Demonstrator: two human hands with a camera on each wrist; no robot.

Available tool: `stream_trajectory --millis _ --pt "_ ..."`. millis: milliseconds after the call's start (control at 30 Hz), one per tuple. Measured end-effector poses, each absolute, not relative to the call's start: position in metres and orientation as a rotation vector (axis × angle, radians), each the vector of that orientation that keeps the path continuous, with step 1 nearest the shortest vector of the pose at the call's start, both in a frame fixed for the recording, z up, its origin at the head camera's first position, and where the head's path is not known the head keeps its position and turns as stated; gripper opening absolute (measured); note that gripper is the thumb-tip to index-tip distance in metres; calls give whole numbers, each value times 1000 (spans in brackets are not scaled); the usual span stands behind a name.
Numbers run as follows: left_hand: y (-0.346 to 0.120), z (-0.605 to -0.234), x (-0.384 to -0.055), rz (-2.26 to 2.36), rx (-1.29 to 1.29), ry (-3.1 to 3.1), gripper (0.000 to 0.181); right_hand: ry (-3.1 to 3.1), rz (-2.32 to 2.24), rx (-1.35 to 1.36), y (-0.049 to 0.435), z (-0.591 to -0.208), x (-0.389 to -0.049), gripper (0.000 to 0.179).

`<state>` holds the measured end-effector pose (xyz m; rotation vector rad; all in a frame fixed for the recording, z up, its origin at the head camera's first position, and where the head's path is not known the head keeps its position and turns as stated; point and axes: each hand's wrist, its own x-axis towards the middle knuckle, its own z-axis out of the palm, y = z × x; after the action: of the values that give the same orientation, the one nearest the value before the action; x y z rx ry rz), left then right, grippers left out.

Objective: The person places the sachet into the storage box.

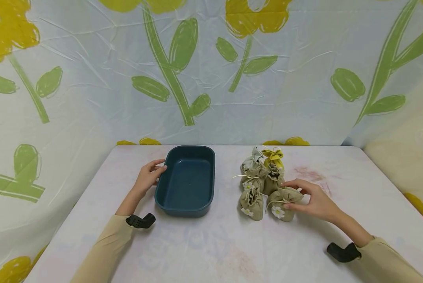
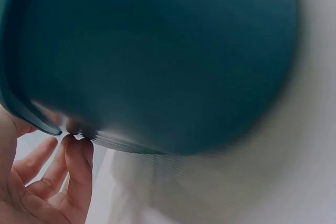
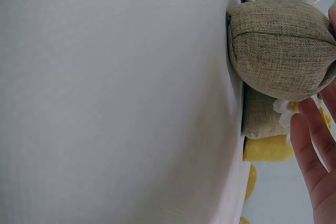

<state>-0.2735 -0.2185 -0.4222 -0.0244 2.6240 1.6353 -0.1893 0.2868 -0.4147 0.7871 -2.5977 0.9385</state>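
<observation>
Sachets, burlap, drawstring: five in a tight cluster on the counter (image 1: 232, 251), right of centre, just beside but not touching the blue tray (image 1: 185, 181). Nearest sachet (image 1: 283, 200), beige with a white daisy, lies at the front right of the cluster; a second daisy sachet (image 1: 251, 202) stands beside it, with a yellow-topped one (image 1: 272, 157) at the back.

Right hand (image 1: 315, 202): fingers (image 3: 310, 156) spread around the nearest sachet's far side, touching it, not yet clamped.

Left hand (image 1: 148, 177): fingertips (image 2: 79, 153) together against the tray's left rim, thumb over the edge, steadying it.

Tray: empty, open side up, flat on the counter.

Step in hand, as judged: taking hold of the first sachet. The next move would call for closing the fingers round its body or neck and lifting it clear of its neighbours without dragging them along.
</observation>
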Motion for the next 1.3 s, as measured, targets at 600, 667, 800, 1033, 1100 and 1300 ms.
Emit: stream_trajectory --millis 600,667,800,1033,1100,1300 --pt "-214 -413 -274 1714 -102 2538 47 -2508 981 910 283 -415 -188 51" --pt "-214 -411 -274 1707 -118 2538 47 -2496 978 920 283 -415 -189 50" --pt "-214 -410 -274 1701 -134 2541 47 -2496 992 929 283 -415 -189 46" --pt "-212 -411 -277 1674 -122 2559 44 -2468 1032 977 284 -414 -189 41" --pt "-213 -411 -276 1674 -123 2553 44 -2480 1015 964 284 -414 -190 39" --pt "-211 -413 -276 1692 -145 2523 44 -2464 985 958 285 -414 -191 38"
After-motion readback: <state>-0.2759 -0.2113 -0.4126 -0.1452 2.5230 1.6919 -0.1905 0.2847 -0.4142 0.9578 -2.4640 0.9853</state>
